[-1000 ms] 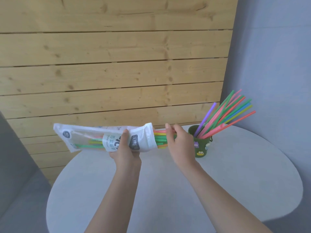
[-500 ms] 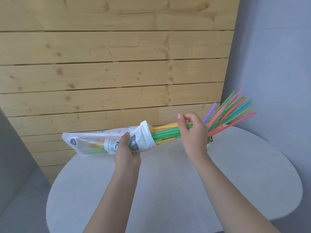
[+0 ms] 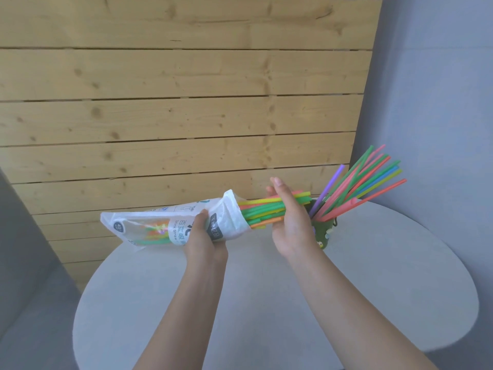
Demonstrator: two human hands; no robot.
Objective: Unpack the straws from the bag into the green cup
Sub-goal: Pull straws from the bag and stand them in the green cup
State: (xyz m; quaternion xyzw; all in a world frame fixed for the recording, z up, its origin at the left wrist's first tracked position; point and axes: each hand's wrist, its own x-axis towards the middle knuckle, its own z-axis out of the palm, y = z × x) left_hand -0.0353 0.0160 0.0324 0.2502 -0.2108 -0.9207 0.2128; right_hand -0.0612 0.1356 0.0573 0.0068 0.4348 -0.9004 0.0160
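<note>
Since half a second ago the right hand [image 3: 292, 222] has drawn the straw bundle [image 3: 269, 209] farther out of the straw bag [image 3: 170, 222], its fingers loosely curled around it. Nearer the person, the left hand [image 3: 204, 240] pinches the bag's open end above the round grey table [image 3: 266, 303]. Behind the right hand stands the green cup [image 3: 324, 232], holding fanned straws [image 3: 357, 186].

On the bag [image 3: 170, 222] we read "Drink Straw" in dark letters under larger Chinese characters, and "40" inside a dark round badge near its closed end. A dark vertical label beside them stays illegible.
</note>
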